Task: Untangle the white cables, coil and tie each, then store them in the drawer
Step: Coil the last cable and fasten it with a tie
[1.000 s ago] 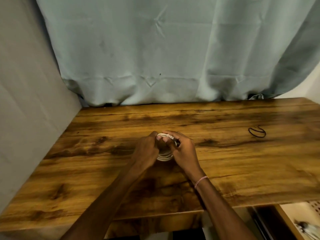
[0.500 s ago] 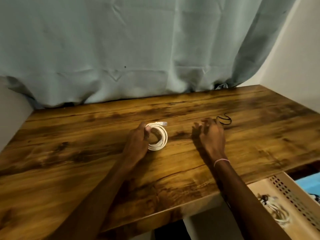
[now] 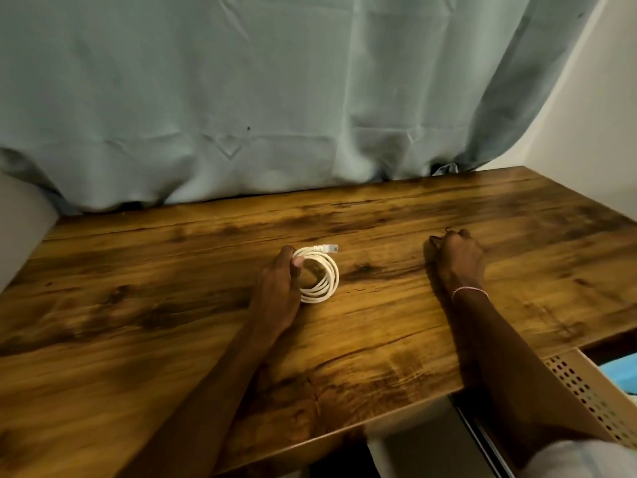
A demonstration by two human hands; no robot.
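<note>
Pinching the coiled cable point(image 3: 319, 274) in left hand point(image 3: 280, 281), right hand point(image 3: 460, 260) curled, grip unclear; risking loops springing loose untied.

— What has changed on the dark-grained wooden desk point(image 3: 379, 326)?

— A second ago both hands worked the coiled white network cable point(image 3: 319, 276) together. Now only the left hand point(image 3: 281, 282) pinches it.

— And the right hand point(image 3: 460, 258)?

— It has moved off to the right and closed its fingers where the thin black loop tie lay.
</note>
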